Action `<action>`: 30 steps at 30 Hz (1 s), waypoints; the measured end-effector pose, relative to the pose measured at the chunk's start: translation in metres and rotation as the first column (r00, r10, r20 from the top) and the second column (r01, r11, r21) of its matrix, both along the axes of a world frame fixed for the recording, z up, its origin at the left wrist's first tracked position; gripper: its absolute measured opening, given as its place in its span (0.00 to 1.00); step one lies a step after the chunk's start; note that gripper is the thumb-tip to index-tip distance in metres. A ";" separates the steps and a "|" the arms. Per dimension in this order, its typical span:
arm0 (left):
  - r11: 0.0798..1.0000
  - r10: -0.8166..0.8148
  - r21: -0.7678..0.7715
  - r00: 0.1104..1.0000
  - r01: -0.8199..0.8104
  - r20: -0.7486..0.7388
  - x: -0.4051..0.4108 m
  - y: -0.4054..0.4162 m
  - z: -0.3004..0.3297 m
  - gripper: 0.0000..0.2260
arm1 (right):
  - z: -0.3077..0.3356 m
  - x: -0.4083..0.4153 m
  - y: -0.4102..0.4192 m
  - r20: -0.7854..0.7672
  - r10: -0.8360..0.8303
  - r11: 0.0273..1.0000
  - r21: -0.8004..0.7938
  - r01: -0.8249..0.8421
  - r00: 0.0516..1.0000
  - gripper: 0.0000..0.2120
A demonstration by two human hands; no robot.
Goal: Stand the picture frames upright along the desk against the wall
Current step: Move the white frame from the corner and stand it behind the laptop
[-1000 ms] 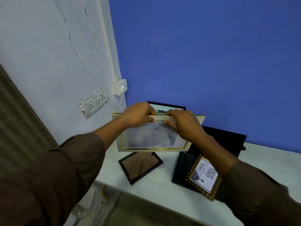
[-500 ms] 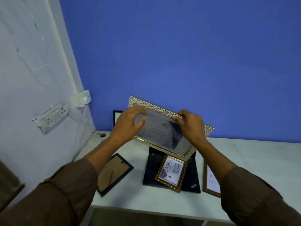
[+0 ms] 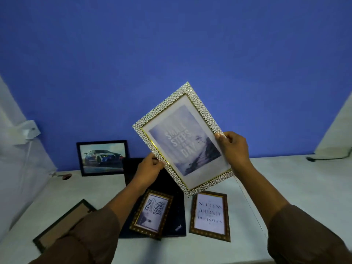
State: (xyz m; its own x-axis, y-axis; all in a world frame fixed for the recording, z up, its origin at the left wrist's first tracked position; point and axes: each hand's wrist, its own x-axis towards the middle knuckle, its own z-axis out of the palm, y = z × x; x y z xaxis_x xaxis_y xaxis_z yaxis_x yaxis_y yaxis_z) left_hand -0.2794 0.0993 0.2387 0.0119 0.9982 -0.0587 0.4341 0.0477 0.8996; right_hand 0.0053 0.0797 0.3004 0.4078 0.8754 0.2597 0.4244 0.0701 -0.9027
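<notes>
I hold a large white-and-gold pebbled frame (image 3: 182, 138) tilted in the air above the desk, its printed face toward me. My left hand (image 3: 148, 172) grips its lower left edge and my right hand (image 3: 233, 147) grips its right edge. A black-framed car picture (image 3: 102, 158) stands upright against the blue wall at the back left. Two brown and gold frames with text, one (image 3: 151, 214) on the laptop and one (image 3: 209, 215) to its right, lie flat. A dark frame (image 3: 62, 223) lies face down at the front left.
A closed black laptop (image 3: 171, 202) lies in the middle of the white desk (image 3: 285, 187). A white socket box (image 3: 28, 132) is on the left wall. A black cable (image 3: 327, 158) runs along the desk at the far right.
The pebbled frame has turned from landscape toward portrait and moved right and up. My view has swung right, so more of the desk and the car picture show.
</notes>
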 end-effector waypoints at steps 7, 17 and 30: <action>0.998 -0.038 -0.040 0.990 0.044 0.134 0.065 0.031 0.007 0.19 | -0.034 0.065 0.021 -0.076 0.020 1.000 -0.020 -0.021 0.997 0.17; 0.991 -0.112 -0.050 0.983 0.121 0.145 0.124 0.099 -0.010 0.15 | -0.084 0.142 0.088 0.307 0.027 0.986 -0.167 0.026 0.951 0.20; 0.979 -0.134 -0.133 0.980 0.154 0.149 0.165 0.204 -0.075 0.18 | -0.133 0.178 0.190 0.423 0.151 0.909 -0.415 0.042 0.893 0.10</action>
State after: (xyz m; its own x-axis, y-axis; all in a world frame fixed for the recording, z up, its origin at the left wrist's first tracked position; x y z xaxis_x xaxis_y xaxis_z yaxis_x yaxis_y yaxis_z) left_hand -0.1147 0.3032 0.1638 0.1732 0.9666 -0.1890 0.3173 0.1269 0.9398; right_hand 0.1833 0.2696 0.1677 0.2853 0.9583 0.0187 0.7858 -0.2227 -0.5770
